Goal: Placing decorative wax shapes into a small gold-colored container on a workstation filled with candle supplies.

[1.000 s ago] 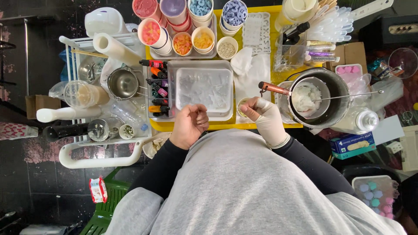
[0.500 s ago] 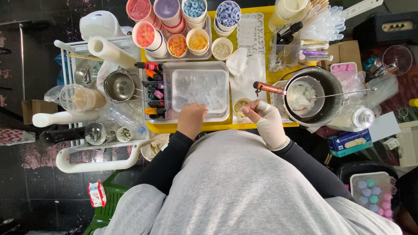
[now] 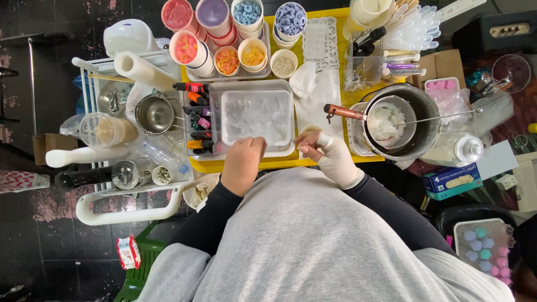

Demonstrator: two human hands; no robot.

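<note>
My bare left hand (image 3: 243, 165) lies on the front rim of a clear plastic tray (image 3: 257, 114) of pale, whitish pieces. Its fingers are curled under, so whether it grips the rim is hidden. My right hand (image 3: 331, 157), in a white glove, is closed around a small tan cup (image 3: 309, 130) just right of that tray. Both hands are over the front edge of the yellow board (image 3: 335, 95), close to my grey-shirted body.
A dark pot (image 3: 428, 109) at the right holds a small pan of white wax (image 3: 389, 120) with a copper handle (image 3: 342, 112). Paper cups of coloured pieces (image 3: 224, 33) stand at the back. Small dye bottles (image 3: 197, 117), a metal pitcher (image 3: 155, 113) and a paper roll (image 3: 142, 70) lie to the left.
Both hands have moved forward from my body. The left hand went to the clear tray's front rim. The right hand took hold of the small cup beside it.
</note>
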